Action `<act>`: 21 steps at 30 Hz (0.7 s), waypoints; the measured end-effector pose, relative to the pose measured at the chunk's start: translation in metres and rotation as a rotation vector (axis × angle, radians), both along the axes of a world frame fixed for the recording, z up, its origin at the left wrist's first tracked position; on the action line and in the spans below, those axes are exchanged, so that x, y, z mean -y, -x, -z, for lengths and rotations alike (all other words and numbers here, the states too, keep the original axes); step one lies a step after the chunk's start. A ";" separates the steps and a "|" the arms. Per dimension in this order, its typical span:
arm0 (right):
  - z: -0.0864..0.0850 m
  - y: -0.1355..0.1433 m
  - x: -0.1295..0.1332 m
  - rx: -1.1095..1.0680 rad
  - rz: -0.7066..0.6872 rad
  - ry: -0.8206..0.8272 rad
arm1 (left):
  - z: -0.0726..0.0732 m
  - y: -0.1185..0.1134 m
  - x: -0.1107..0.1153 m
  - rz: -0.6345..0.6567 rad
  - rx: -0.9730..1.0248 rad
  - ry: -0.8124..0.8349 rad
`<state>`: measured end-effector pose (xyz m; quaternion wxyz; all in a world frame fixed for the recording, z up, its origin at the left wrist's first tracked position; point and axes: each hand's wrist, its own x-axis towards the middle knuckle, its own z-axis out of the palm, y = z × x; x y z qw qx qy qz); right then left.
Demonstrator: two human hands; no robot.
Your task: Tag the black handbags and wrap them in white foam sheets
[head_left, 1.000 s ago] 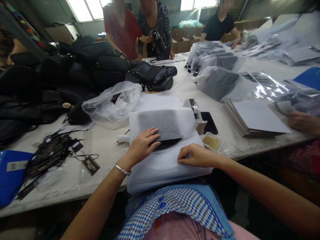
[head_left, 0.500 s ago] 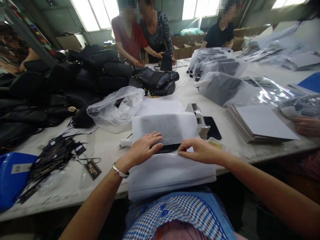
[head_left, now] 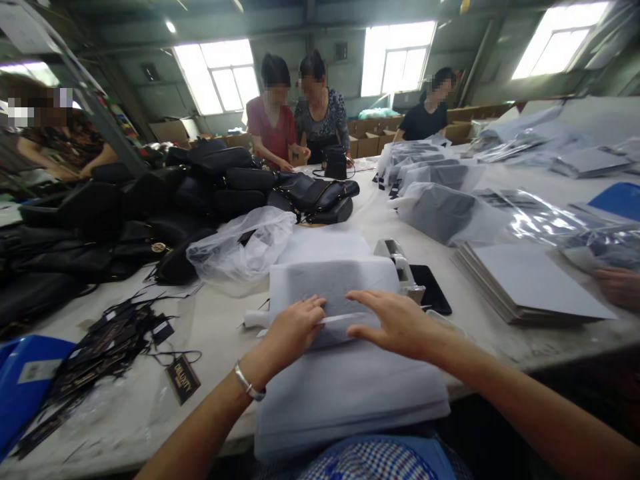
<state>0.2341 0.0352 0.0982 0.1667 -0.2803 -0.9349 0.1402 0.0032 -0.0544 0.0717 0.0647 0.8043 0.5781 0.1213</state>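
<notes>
A dark item wrapped in thin white tissue paper (head_left: pixel 345 283) lies in front of me, its dark shape showing through the sheet. My left hand (head_left: pixel 295 330) rests on the left part of the wrap, fingers laid on the paper and slightly bent. A folded paper edge runs between the two hands. At the right side, my right hand (head_left: pixel 390 323) is open, thumb and fingers apart, over the wrap. Below them a stack of white tissue sheets (head_left: pixel 350 400) overhangs the table's near edge. Beyond the wrap stands a tape dispenser (head_left: pixel 400 267).
Black handbags (head_left: pixel 165 207) are heaped at left, near crumpled clear plastic (head_left: pixel 245 247). Hang tags (head_left: pixel 110 353) lie beside a blue bin (head_left: pixel 30 393). Cardboard sheets (head_left: pixel 535 280), a black phone-like slab (head_left: pixel 430 290) and bagged goods (head_left: pixel 440 207) are at right. Several people stand around the table.
My right hand has gone from a pinch to open fingers, and paper now covers the dark strip that showed between my hands. The camera view has tilted up.
</notes>
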 end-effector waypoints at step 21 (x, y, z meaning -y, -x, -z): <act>0.053 0.011 -0.038 0.047 -0.084 -0.223 | 0.023 0.014 -0.010 0.028 -0.142 -0.353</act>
